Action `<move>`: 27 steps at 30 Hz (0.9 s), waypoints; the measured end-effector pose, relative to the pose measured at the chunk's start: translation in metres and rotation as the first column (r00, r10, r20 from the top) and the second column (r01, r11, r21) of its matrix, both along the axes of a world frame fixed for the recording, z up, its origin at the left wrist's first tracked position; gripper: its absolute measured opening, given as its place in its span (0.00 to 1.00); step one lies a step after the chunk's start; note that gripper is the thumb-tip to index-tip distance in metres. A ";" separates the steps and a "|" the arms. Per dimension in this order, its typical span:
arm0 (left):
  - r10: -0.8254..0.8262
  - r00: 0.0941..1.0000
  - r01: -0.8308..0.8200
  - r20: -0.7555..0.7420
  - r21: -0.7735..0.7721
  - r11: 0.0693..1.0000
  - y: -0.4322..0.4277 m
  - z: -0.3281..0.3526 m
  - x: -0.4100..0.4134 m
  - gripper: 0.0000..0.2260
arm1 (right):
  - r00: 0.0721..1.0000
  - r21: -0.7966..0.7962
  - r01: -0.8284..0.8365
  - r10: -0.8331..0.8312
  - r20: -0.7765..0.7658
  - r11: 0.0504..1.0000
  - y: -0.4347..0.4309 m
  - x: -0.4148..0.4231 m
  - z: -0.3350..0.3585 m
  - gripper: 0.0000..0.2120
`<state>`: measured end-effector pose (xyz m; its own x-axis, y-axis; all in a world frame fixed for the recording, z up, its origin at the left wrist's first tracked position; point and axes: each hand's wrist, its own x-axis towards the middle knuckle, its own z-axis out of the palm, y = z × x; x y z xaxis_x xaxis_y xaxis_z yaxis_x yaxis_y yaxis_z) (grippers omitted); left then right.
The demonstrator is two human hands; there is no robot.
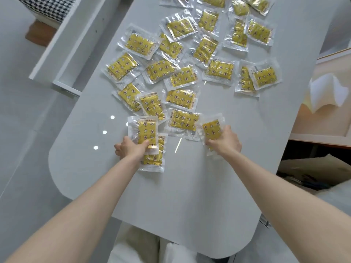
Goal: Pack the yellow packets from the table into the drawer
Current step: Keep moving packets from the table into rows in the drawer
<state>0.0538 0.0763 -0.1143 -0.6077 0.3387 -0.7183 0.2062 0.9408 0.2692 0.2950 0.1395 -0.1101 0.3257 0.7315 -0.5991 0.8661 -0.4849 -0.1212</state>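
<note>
Packing barely begun: left hand grips a packet, right hand a second packet, fingers curled round each; some two dozen packets litter the table, and the open drawer at left shows none

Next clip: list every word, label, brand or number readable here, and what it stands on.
No text is readable.
Yellow packets: small dark print along the clear edges, too small and blurred to read; the foil shows only star, moon and flower pictures.
Table, drawer: no lettering seen.
</note>
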 end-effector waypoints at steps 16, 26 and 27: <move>0.091 0.942 -0.199 0.322 0.320 0.926 -0.089 0.111 -0.005 0.05 | 0.463 -0.313 0.535 -0.583 -0.668 0.785 -0.131 -0.019 0.102 0.04; -0.101 0.957 -0.038 0.272 0.464 0.885 -0.166 0.240 -0.020 0.10 | 0.371 -0.232 0.296 -0.336 -0.866 0.926 -0.146 -0.036 0.237 0.41; -0.096 0.959 -0.051 0.267 0.495 0.867 -0.172 0.258 -0.024 0.11 | 0.363 -0.222 0.276 -0.315 -0.877 0.935 -0.148 -0.042 0.252 0.41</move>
